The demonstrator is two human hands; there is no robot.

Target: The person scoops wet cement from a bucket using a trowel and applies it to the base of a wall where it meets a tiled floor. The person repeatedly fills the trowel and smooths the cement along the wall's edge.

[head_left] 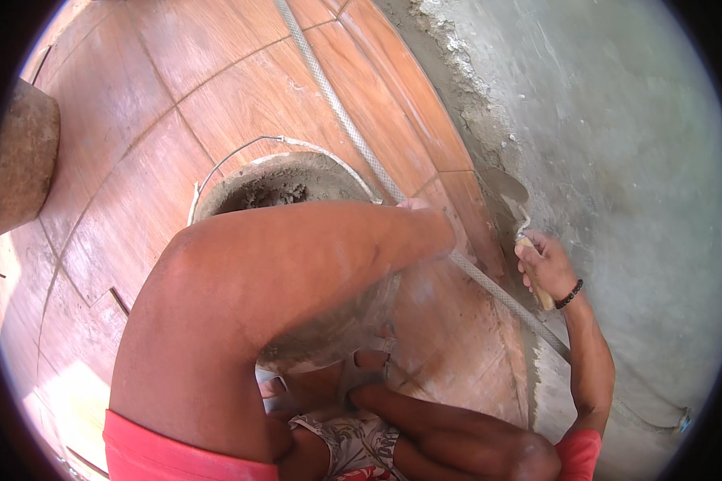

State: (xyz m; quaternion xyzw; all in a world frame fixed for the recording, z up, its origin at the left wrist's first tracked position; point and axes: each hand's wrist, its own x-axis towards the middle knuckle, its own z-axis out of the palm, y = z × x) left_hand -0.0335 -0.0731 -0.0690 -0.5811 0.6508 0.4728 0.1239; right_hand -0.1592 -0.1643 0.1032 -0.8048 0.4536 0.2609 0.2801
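My right hand (547, 268) is closed around the wooden handle of a trowel (525, 224), a dark beaded bracelet at its wrist. The trowel's metal blade lies against wet grey mortar (489, 180) where the wall base meets the floor tiles. Across the view reaches my left arm, its hand (435, 224) low beside the tile edge and over a pale braided hose (341, 112); its fingers are mostly hidden. Beneath that arm stands a bucket (213, 200) with a wire handle, with grey mortar (285, 189) inside. The arm covers the bucket's near part.
Smooth grey plaster covers the wall (634, 160) on the right. Wood-look tiles (136, 184) spread over the floor. A brown mortar-stained container (26, 152) stands at the far left. The hose runs diagonally between bucket and wall. My knee (529, 457) is bent near the wall.
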